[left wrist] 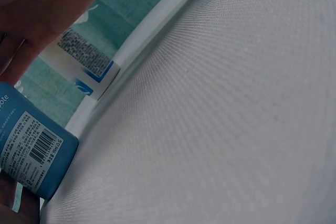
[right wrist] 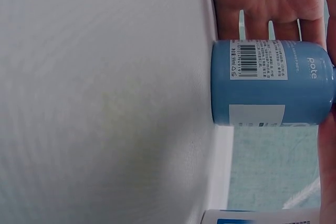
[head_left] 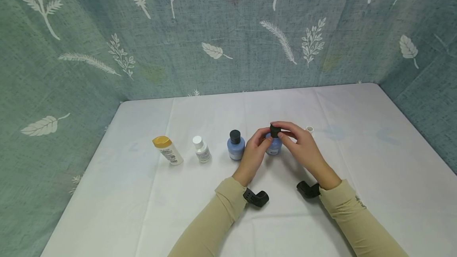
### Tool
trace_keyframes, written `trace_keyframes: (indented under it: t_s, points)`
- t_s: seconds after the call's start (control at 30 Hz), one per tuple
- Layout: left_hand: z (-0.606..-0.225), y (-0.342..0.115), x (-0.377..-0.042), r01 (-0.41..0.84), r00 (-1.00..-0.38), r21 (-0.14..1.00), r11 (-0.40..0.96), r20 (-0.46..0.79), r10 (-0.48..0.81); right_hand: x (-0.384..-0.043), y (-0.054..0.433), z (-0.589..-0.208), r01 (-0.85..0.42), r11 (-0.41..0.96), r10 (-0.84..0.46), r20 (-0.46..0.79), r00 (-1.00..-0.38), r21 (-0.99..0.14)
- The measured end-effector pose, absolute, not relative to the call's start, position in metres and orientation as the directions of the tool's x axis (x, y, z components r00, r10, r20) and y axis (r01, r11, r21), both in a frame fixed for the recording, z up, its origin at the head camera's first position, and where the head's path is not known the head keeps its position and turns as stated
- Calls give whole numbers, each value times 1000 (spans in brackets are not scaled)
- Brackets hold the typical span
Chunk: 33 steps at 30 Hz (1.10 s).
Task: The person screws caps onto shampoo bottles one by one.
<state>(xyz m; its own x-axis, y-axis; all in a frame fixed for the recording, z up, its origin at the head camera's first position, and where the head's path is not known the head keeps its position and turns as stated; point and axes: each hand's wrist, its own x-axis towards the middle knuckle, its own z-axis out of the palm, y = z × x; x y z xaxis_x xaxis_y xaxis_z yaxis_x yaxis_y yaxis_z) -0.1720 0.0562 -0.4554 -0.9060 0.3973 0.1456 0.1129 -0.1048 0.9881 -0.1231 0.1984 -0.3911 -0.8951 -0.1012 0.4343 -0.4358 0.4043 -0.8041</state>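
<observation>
A blue bottle [head_left: 274, 148] with a black cap [head_left: 275, 131] stands upright between my two hands. My right hand [head_left: 301, 146] pinches the cap, its fingers over the far side and top and its thumb on the near side. My left hand [head_left: 252, 152] holds the bottle near its neck from the left; the right wrist view shows several of its fingers [right wrist: 257, 24] behind the blue body. Printed labels and a barcode [left wrist: 44, 148] face the wrist cameras. Just left of my left hand stands a second blue bottle [head_left: 235, 148] with a black cap.
Farther left stand a small white bottle [head_left: 202, 152] and a white bottle with a yellow cap [head_left: 168, 150]. A white container [head_left: 310, 129] shows partly behind my right hand. Leaf-patterned green cloth [head_left: 221, 31] surrounds the white table [head_left: 200, 217].
</observation>
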Motion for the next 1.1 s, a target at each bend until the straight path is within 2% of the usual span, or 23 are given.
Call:
trace_keyframes:
  t_s: [0.47,0.8,1.1]
  points:
    - [-429,50,-160,82,-899,992,-101,117,422,-125,199,-392,-489,383,-118,483,-868,-784]
    - [-453,55,-172,90,-905,990,-111,128,406,-124,200,-390,-487,376,-125,478,-870,-788]
    - [-454,56,-172,101,-907,988,-114,138,398,-123,200,-390,-454,408,-115,448,-886,-792]
